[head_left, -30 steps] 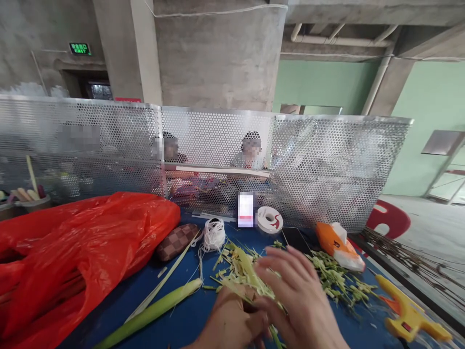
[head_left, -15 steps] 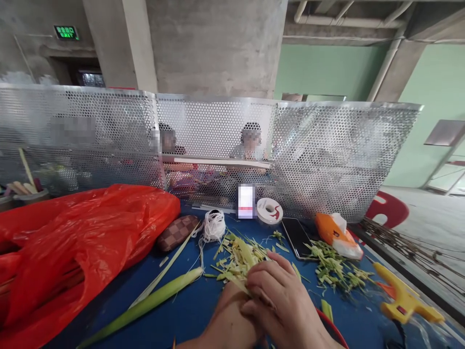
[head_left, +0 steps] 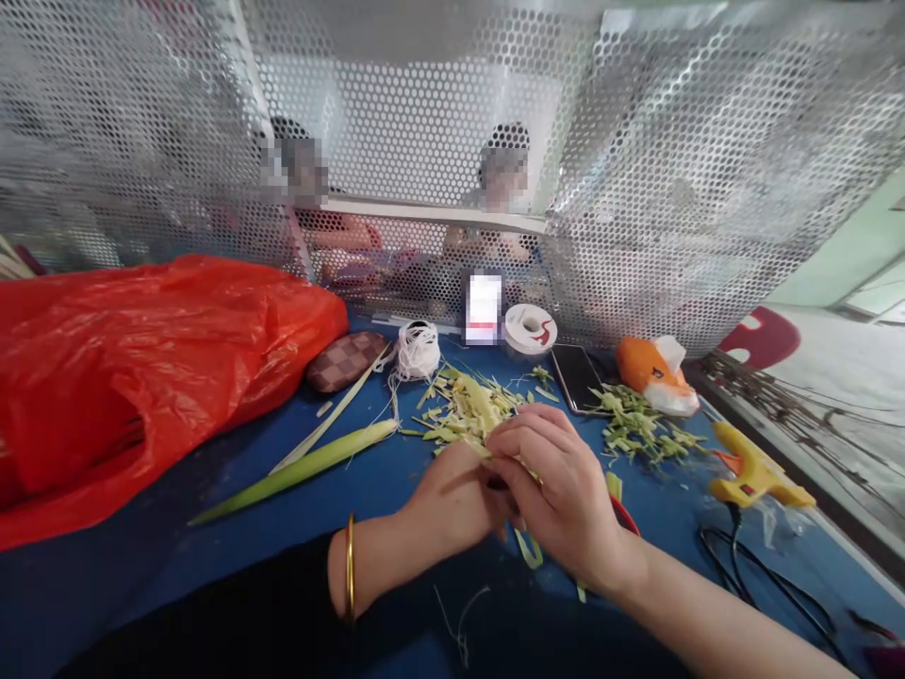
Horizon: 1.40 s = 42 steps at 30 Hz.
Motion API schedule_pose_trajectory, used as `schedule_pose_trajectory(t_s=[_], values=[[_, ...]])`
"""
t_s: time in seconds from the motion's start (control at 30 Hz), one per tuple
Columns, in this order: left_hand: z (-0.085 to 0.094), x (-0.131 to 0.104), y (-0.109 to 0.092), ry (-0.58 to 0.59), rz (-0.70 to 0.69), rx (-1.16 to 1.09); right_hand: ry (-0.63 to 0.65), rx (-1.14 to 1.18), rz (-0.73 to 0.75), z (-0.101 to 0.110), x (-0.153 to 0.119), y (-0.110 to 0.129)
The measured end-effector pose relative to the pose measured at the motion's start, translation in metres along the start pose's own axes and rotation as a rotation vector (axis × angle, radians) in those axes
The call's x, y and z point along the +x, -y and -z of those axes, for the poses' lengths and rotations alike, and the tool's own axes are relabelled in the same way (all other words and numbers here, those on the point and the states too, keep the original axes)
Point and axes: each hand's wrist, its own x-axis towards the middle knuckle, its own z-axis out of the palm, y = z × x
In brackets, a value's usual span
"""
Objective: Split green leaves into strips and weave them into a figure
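Observation:
My left hand [head_left: 456,495] and my right hand [head_left: 555,481] meet over the blue table, fingers bent together around a piece of green leaf that shows only in part. The right fingers overlap the left ones and hide most of what lies between them. A green strip [head_left: 528,549] hangs below the hands. Just beyond them is a pile of cut yellow-green leaf pieces [head_left: 470,407]. To the left lies a long green leaf [head_left: 304,469], its pale end toward the pile.
A red plastic bag [head_left: 176,377] covers the left side. Behind are a checkered case [head_left: 346,361], white string [head_left: 418,351], a ribbon spool [head_left: 529,330] and a phone [head_left: 576,375]. At right: tissues [head_left: 657,372], leaf scraps [head_left: 650,429], a yellow glue gun [head_left: 756,471]. People sit behind the perforated screen [head_left: 410,132].
The view has tilted down, so the table things appear higher and both forearms now show. The hands remain together, and the green strip below them has come into sight.

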Motion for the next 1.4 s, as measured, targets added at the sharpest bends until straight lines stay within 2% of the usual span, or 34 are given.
schedule_pose_trajectory(t_s=[0.1, 0.23, 0.3, 0.4, 0.47, 0.53, 0.6, 0.67, 0.77, 0.9, 1.07, 1.23, 1.3, 1.4], values=[[0.000, -0.002, -0.013, 0.018, -0.100, 0.161, -0.004, 0.007, -0.048, 0.013, 0.006, -0.003], [0.006, -0.014, -0.041, -0.055, -0.117, 0.040, -0.191, -0.027, -0.167, 0.046, 0.011, -0.001], [0.008, -0.025, -0.053, -0.071, -0.135, -0.022, -0.245, -0.044, -0.233, 0.058, 0.009, 0.003], [0.006, -0.047, -0.060, -0.032, -0.175, -0.101, -0.148, -0.020, -0.308, 0.062, -0.002, 0.014], [0.003, -0.064, -0.057, -0.053, -0.190, -0.119, -0.076, 0.019, -0.323, 0.056, -0.012, 0.025], [-0.001, -0.081, -0.049, -0.149, -0.212, -0.153, -0.044, 0.066, -0.351, 0.044, -0.022, 0.038], [-0.004, -0.094, -0.036, -0.215, -0.239, -0.193, -0.038, 0.102, -0.369, 0.029, -0.031, 0.050], [-0.005, -0.101, -0.021, -0.232, -0.270, -0.232, -0.072, 0.117, -0.367, 0.014, -0.039, 0.059], [-0.002, -0.099, 0.000, -0.254, -0.314, -0.280, -0.104, 0.110, -0.352, -0.004, -0.049, 0.064], [0.003, -0.087, 0.017, -0.252, -0.277, -0.302, -0.126, 0.025, -0.308, -0.017, -0.060, 0.057], [0.004, -0.078, 0.023, -0.274, -0.262, -0.337, -0.152, -0.078, -0.266, -0.021, -0.067, 0.052], [0.006, -0.079, 0.021, -0.322, -0.331, -0.415, -0.312, -0.384, -0.024, -0.018, -0.071, 0.069], [0.005, -0.080, 0.021, -0.299, -0.360, -0.431, -0.233, -0.362, -0.009, -0.021, -0.073, 0.075], [0.002, -0.081, 0.022, -0.236, -0.370, -0.431, -0.058, -0.182, -0.176, -0.031, -0.076, 0.076]])
